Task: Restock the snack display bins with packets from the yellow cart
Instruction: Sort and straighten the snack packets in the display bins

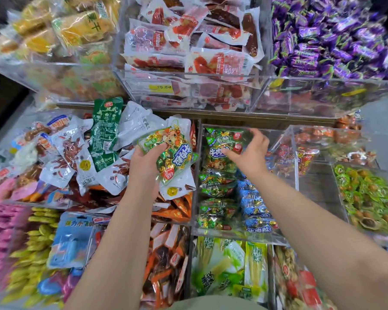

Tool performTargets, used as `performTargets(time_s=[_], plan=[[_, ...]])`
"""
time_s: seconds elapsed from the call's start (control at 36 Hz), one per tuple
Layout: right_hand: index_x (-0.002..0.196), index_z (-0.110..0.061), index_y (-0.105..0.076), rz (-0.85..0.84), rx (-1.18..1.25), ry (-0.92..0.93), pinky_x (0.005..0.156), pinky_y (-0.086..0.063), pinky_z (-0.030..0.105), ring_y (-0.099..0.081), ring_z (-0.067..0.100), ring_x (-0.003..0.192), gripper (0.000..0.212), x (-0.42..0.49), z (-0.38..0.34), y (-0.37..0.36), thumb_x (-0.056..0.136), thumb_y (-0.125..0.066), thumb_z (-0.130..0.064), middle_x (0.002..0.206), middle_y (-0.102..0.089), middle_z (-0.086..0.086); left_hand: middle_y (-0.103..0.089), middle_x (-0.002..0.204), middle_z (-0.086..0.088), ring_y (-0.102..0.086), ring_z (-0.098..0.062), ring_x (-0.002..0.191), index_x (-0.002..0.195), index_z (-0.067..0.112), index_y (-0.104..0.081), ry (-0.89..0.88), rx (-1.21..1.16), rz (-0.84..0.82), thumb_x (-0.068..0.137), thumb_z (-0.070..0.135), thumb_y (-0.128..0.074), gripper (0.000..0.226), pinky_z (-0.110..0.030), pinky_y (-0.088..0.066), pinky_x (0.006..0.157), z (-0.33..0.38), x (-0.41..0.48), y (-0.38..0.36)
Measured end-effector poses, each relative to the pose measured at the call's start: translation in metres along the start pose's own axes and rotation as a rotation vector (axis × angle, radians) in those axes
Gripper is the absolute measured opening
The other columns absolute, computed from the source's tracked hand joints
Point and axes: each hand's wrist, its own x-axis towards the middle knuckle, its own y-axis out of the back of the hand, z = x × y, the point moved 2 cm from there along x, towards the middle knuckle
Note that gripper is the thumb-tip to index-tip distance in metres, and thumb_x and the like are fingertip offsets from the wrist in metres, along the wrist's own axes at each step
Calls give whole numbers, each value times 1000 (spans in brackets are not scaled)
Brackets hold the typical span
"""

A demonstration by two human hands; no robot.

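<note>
1. Head view: the clear bin (pixel 238 237) sat mid-display. Stacked green packets (pixel 217 186) filled its left side and blue packets (pixel 254 204) its right.
2. The left hand (pixel 143 163) was just left of the bin, fingers curled round a single green packet (pixel 169 153) above a heap of white packets (pixel 130 128).
3. The right hand (pixel 250 153) hovered over the bin's far end, fingers spread and relaxed, grasping nothing. Whether it touched the packets below could not be told.
4. Red sausage packets (pixel 188 41) lay behind the bin, and purple sweets (pixel 334 36) behind and to its right.
</note>
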Motion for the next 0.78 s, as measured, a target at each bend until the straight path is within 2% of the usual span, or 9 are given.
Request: performTargets(time_s=[0.08, 0.19, 0.25, 0.31, 0.39, 0.53, 0.64, 0.72, 0.78], plan=[[145, -18, -17, -37, -50, -38, 111, -23, 36, -25, 23, 133, 116, -13, 19, -5, 56, -87, -44, 141, -24, 7, -76, 85, 2, -73, -15, 82, 106, 16, -59, 29, -49, 1, 87, 6, -66, 23, -27, -57, 61, 1, -1, -2], [146, -15, -17, -49, -123, -45, 111, -24, 40, -25, 27, 136, 112, -15, 27, -12, 61, -85, -40, 145, -29, 11, -70, 113, -9, -66, -27, 107, 124, 11, -56, 68, -90, -13, 80, 12, -70, 46, -48, -52, 94, -1, -2, -6], [146, -14, -19, -38, -144, 0, 110, -26, 40, -28, 28, 135, 108, -11, 22, -14, 63, -84, -38, 144, -33, 10, -70, 115, -10, -65, -27, 109, 122, 12, -58, 81, -107, -40, 70, 18, -73, 55, -52, -50, 97, -1, -3, -7], [147, -16, -18, -31, -199, 63, 109, -28, 40, -30, 28, 134, 106, -7, 14, -16, 66, -82, -40, 144, -35, 10, -64, 125, -11, -60, -29, 118, 131, 12, -52, 96, -117, -49, 59, 22, -79, 77, -53, -47, 100, -1, -4, -7], [149, -21, -10, -20, -307, 136, 109, -26, 41, -28, 31, 133, 106, -5, 9, -17, 70, -78, -43, 144, -33, 12, -42, 149, -11, -40, -31, 137, 148, 18, -33, 137, -92, -60, 47, 34, -83, 114, -55, -37, 107, -3, -6, -7], [148, -29, 11, -77, -294, 136, 110, -22, 40, -23, 30, 134, 124, -10, 20, -12, 65, -78, -51, 147, -22, 11, -41, 149, -13, -41, -32, 136, 148, 16, -31, 205, -88, -61, 66, 28, -77, 95, -55, -37, 107, -8, -12, -8], [148, -32, 4, -54, 10, -29, 115, -18, 44, -16, 22, 141, 126, -18, 22, 0, 59, -85, -41, 153, -15, 1, -58, 132, -16, -63, -31, 112, 137, 7, -46, 266, -108, -35, 91, 16, -61, 49, -49, -51, 95, -13, -15, -13], [146, -29, -17, 25, 62, -6, 110, -23, 33, -23, 15, 135, 93, -39, 21, 14, 74, -74, -44, 146, -25, 1, -73, 105, -10, -72, -25, 93, 111, 9, -61, 248, -124, -115, 98, 19, -52, 19, -38, -60, 72, -15, -18, -21], [127, -32, -47, -20, 230, -11, 99, -34, 16, -41, 4, 116, 54, -56, 14, 21, 80, -67, -48, 129, -43, -7, -71, 113, -10, -70, -22, 98, 122, 9, -56, 245, -125, -156, 101, 26, -45, 29, -35, -59, 71, -17, -21, -27]])
